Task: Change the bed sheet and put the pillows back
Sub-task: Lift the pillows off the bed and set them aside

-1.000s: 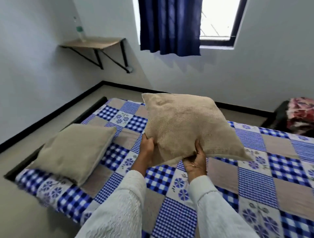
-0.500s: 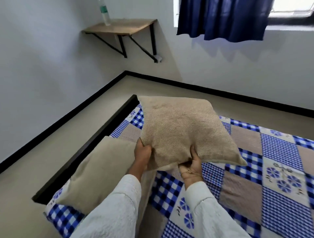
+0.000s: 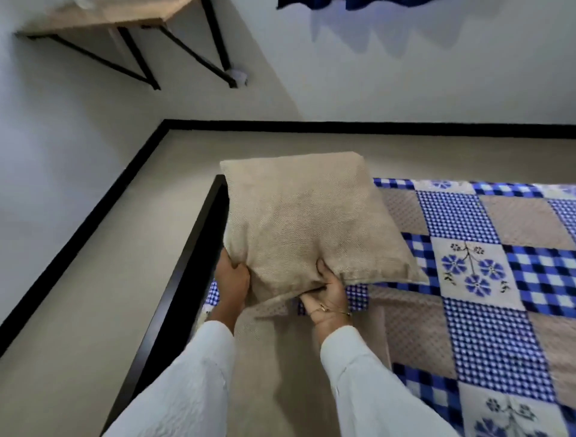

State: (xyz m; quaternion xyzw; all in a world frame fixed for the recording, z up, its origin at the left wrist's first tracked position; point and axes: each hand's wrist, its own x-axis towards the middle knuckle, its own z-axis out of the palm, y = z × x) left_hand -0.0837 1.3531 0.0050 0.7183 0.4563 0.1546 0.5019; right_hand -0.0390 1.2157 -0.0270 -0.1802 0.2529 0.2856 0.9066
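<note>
- Head view: both hands grip the near edge of a beige pillow (image 3: 308, 221). The left hand (image 3: 232, 277) clutches the near-left corner with curled fingers; the right hand (image 3: 330, 293) pinches the near edge, thumb on top and fingers tucked underneath.
- The pillow now sits low over the head corner of the bed, its far edge reaching over the dark bed frame (image 3: 187, 280). A second ago it was held up in the air above the middle of the mattress, and half a second ago it was still clear of the bed.
- A second beige pillow (image 3: 274, 358) lies flat just below the hands, partly hidden by the white sleeves (image 3: 187, 390). Earlier it lay well off to the left; the person has turned and stepped toward it.
- The blue checked floral bed sheet (image 3: 467, 274) is spread over the mattress, so the sheet change looks done.
- Judgement: this is the placing of the last pillow, beside or partly on the first. What remains is to let go and perhaps square it up.
- A wall shelf (image 3: 103, 15) and a blue curtain (image 3: 343, 3) show at the top.
</note>
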